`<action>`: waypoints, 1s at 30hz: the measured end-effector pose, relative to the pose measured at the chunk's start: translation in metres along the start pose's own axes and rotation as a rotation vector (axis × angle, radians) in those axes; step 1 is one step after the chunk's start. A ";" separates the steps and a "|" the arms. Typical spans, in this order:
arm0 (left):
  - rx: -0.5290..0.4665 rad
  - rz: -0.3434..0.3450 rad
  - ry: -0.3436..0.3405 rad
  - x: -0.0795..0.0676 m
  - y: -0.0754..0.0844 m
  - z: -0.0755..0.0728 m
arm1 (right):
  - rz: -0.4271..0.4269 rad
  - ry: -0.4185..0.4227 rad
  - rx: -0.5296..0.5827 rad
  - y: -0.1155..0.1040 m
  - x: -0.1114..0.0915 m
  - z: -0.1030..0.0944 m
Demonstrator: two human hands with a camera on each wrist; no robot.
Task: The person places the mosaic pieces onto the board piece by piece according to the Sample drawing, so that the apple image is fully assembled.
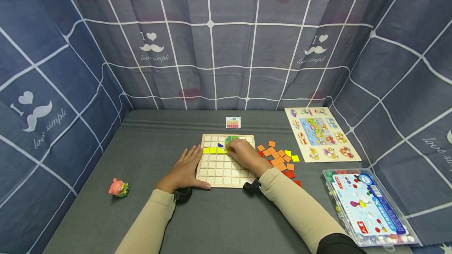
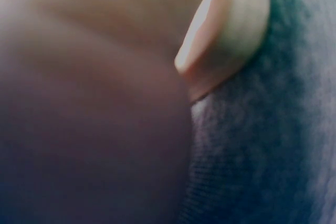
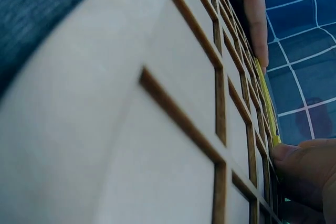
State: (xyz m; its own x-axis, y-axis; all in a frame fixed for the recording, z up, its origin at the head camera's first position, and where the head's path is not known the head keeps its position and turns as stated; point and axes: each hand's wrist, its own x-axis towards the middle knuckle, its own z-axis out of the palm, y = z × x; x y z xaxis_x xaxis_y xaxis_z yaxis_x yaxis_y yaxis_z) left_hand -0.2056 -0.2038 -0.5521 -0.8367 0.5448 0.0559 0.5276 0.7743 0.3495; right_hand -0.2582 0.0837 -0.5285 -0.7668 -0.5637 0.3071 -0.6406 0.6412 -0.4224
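Observation:
A wooden grid board (image 1: 219, 171) lies flat on the grey table. My left hand (image 1: 185, 167) rests along its left side, fingers extended and thumb at the near corner. A row of yellow tiles (image 1: 210, 150) runs from the left edge across the grid. At the right end of that row my right hand (image 1: 245, 154) pinches a small yellow tile (image 3: 276, 140) between thumb and fingers, close over the board. Just above are a dark blue piece (image 1: 220, 145) and green pieces (image 1: 229, 139), partly hidden by the right hand. The left wrist view is mostly filled by blurred skin.
Loose orange tiles (image 1: 277, 160), red tiles (image 1: 289, 174) and yellow tiles (image 1: 295, 158) lie right of the board. A small pattern card (image 1: 233, 122) sits behind it. Farther right are a picture puzzle board (image 1: 293, 128) and a clear plastic box (image 1: 370, 207). A pig figurine (image 1: 119, 187) stands left.

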 end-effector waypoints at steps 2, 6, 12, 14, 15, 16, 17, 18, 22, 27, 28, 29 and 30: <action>0.000 -0.001 -0.003 0.000 0.000 0.000 | -0.004 0.008 0.001 0.000 0.000 0.000; -0.001 -0.002 -0.004 0.000 0.000 0.000 | -0.006 0.020 0.005 0.001 -0.001 0.001; 0.002 -0.003 -0.006 0.000 0.001 -0.001 | -0.002 0.024 0.020 0.002 -0.001 0.001; 0.003 -0.003 -0.006 0.000 0.001 -0.001 | -0.006 0.028 0.022 0.003 -0.001 0.001; 0.004 -0.004 -0.006 0.000 0.000 -0.001 | -0.009 0.031 0.021 0.003 -0.001 0.002; 0.003 -0.002 -0.005 0.000 0.000 -0.001 | -0.011 0.034 0.022 0.003 -0.001 0.002; 0.003 -0.002 -0.004 0.000 0.000 -0.001 | -0.013 0.036 0.022 0.003 -0.002 0.002; 0.003 -0.002 -0.002 0.000 0.000 -0.001 | -0.014 0.039 0.022 0.003 -0.002 0.002; 0.004 -0.001 -0.002 0.001 0.000 0.000 | -0.021 0.048 0.028 0.004 -0.002 0.002; -0.001 0.000 0.001 0.000 0.001 -0.001 | -0.028 0.054 0.024 0.004 -0.003 0.002; -0.002 -0.001 0.000 0.000 0.001 -0.001 | -0.028 0.054 0.021 0.004 -0.003 0.003; -0.005 -0.001 0.000 0.000 0.001 -0.001 | -0.026 0.053 0.020 0.004 -0.003 0.003; -0.004 -0.003 -0.003 0.000 0.000 0.000 | -0.025 0.052 0.020 0.004 -0.003 0.003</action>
State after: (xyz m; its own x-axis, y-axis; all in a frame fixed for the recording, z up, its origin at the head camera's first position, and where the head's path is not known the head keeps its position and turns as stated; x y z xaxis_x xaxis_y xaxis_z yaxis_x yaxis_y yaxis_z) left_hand -0.2056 -0.2034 -0.5515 -0.8376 0.5437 0.0527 0.5249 0.7744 0.3533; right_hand -0.2583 0.0864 -0.5336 -0.7521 -0.5509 0.3617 -0.6589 0.6167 -0.4308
